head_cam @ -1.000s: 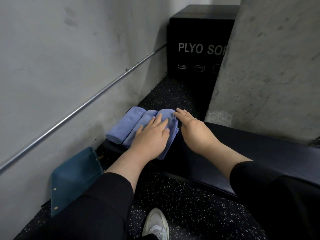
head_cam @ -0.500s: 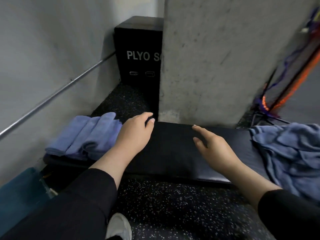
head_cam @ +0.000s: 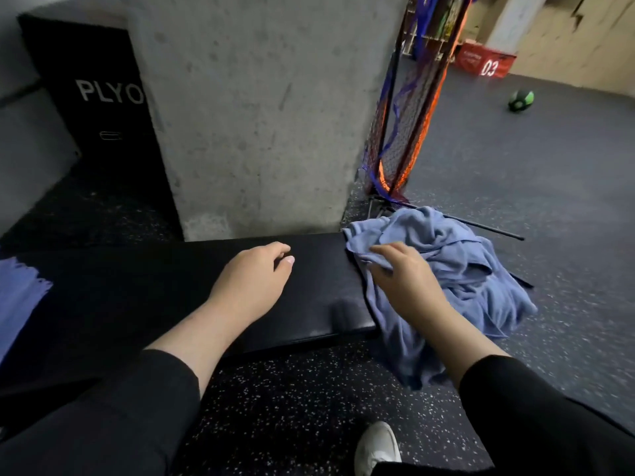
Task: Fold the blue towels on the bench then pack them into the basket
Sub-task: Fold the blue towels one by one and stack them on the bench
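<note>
Heap of unfolded blue towels (head_cam: 457, 269) bunched on the right end of the black padded bench (head_cam: 171, 297), spilling over the near edge and the right end toward the floor; no clear long axis to the crumpled mass, though one hanging fold runs down and toward the near side. Right hand (head_cam: 409, 286) laid on the heap's left part, fingers curled into the cloth near its top edge; actual pinch cannot be made out for certain. Left hand (head_cam: 254, 280) poised over the bare middle of the bench, fingers loosely curled, holding nothing; touching the pad or just above it, impossible to tell. Folded blue towels (head_cam: 19, 297) cut off at the far left of the bench, well apart from the heap. Bench running left to right against a concrete pillar (head_cam: 261, 111), black plyo box (head_cam: 103, 115) beyond on the left, netted rack (head_cam: 405, 132) just right of the pillar, speckled rubber floor (head_cam: 292, 407), green ball (head_cam: 520, 101) and red box (head_cam: 484, 63) far right, white shoe (head_cam: 378, 448) near. Compared with half a second ago: view swung right, right hand moved from bare bench onto the heap.
</note>
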Tool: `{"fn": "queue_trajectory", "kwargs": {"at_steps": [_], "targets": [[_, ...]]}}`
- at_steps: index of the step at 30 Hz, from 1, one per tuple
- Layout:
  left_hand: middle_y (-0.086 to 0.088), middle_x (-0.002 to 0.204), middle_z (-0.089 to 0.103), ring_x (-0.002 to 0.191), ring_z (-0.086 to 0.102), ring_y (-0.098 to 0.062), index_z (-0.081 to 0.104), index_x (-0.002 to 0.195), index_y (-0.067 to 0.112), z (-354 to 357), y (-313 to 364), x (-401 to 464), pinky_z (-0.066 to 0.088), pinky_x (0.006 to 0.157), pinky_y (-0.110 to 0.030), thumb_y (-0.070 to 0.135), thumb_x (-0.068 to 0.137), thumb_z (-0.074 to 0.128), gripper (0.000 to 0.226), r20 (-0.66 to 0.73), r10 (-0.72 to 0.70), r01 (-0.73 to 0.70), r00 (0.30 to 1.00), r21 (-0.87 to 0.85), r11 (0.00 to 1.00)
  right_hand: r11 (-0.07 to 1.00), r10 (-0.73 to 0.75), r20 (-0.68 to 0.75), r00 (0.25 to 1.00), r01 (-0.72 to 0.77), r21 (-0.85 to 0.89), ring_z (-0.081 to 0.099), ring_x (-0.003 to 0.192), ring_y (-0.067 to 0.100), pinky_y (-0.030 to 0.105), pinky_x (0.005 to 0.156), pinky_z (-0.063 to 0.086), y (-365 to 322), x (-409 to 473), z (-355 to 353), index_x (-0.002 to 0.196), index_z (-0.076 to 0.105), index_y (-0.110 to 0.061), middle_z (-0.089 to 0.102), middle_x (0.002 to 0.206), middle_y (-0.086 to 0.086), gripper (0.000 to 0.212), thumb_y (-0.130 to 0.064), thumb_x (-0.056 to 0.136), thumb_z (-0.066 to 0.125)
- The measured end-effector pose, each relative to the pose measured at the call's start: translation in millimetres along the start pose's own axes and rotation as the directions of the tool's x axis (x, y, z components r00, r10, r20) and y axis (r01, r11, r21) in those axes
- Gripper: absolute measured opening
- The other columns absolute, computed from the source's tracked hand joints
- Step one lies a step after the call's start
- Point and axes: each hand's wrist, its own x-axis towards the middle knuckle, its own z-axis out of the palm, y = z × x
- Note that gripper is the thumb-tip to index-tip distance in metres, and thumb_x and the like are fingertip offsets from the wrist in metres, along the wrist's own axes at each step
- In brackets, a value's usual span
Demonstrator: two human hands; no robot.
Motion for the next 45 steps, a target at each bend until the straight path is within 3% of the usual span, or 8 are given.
{"fn": "queue_trajectory", "kwargs": {"at_steps": [4,8,19,23,26,35,40,45], "targets": [[0.006,0.132,0.066,0.124,0.059,-0.017,0.060,0.138,0.024,24.6,10.5,8.5,0.046,0.100,-0.031,0.036,0.105,0.047,0.037,0.055,0.017,-0.018,0.998,0.023,1.000,0.981,0.145,-0.168,0.975,-0.164,-0.107,0.050,0.129,0.033,0.054,0.104,0.037,44.3,15.6,-11.6,0.127,0.066,-0.018,0.057,0.138,0.006,0.038,-0.029,0.090,0.070],[0.007,0.134,0.064,0.126,0.057,-0.017,0.059,0.138,0.025,41.7,13.4,15.4,0.046,0.102,-0.034,0.037,0.105,0.047,0.037,0.085,0.031,-0.035,0.996,0.051,0.998,0.916,0.337,-0.149,0.930,-0.360,-0.176,0.032,0.143,0.029,0.061,0.114,0.019,76.8,27.8,-19.1,0.143,0.050,-0.026,0.041,0.154,0.003,0.052,-0.040,0.094,0.062],[0.011,0.134,0.063,0.124,0.057,-0.014,0.060,0.137,0.027,60.6,17.1,23.5,0.046,0.101,-0.034,0.037,0.104,0.047,0.036,0.113,0.059,-0.065,0.992,0.056,0.996,0.876,0.419,-0.223,0.880,-0.456,-0.155,0.048,0.117,0.033,0.053,0.104,0.029,87.1,41.6,-16.4,0.094,0.073,-0.025,0.059,0.113,0.003,0.017,-0.034,0.094,0.058],[0.011,0.140,0.058,0.130,0.052,-0.013,0.057,0.140,0.027,56.4,18.6,22.9,0.042,0.104,-0.030,0.037,0.105,0.046,0.038,0.089,0.072,-0.075,0.993,0.032,0.997,0.943,0.307,-0.362,0.880,-0.332,-0.007,0.055,0.106,0.028,0.056,0.110,0.029,70.8,46.0,-27.5,0.091,0.066,-0.019,0.062,0.104,0.002,0.014,-0.028,0.096,0.056],[0.012,0.146,0.054,0.136,0.047,-0.012,0.053,0.144,0.027,51.4,21.3,22.3,0.038,0.109,-0.030,0.036,0.105,0.046,0.041,0.063,0.101,-0.101,0.993,-0.007,0.995,0.968,0.231,-0.402,0.886,-0.169,0.184,0.060,0.097,0.031,0.046,0.090,0.045,43.1,46.1,-43.3,0.099,0.061,-0.015,0.068,0.098,0.006,0.011,-0.023,0.099,0.054],[0.023,0.152,0.038,0.139,0.037,0.002,0.014,0.158,0.045,39.2,30.7,17.6,0.030,0.106,-0.018,0.045,0.093,0.065,0.083,-0.064,0.224,-0.232,0.973,-0.325,0.917,0.883,0.090,-0.179,0.980,0.004,0.469,0.054,0.074,-0.007,0.006,0.070,0.035,-58.0,41.7,-48.9,0.086,0.054,-0.029,0.059,0.075,-0.020,0.016,-0.022,0.100,0.057],[0.031,0.128,0.061,0.121,0.056,0.006,0.059,0.132,0.043,16.5,27.2,18.6,0.037,0.096,-0.007,0.023,0.098,0.062,0.039,-0.273,0.131,-0.247,0.953,-0.454,0.856,0.860,-0.048,-0.043,0.998,0.063,0.506,0.052,0.074,-0.002,0.022,0.076,0.041,-102.1,39.6,-23.1,0.089,0.053,-0.029,0.057,0.073,-0.019,0.012,-0.025,0.100,0.056],[0.013,0.084,0.072,0.079,0.062,-0.001,0.072,0.094,0.023,-22.0,-3.6,13.6,0.043,0.065,-0.010,0.011,0.097,0.059,0.018,-0.341,0.001,-0.168,0.940,-0.461,0.871,0.822,-0.084,-0.030,0.996,0.086,0.563,0.053,0.072,-0.011,0.009,0.069,0.036,-145.1,48.4,-7.4,0.093,0.055,-0.025,0.057,0.075,-0.021,0.009,-0.025,0.102,0.055]]}}
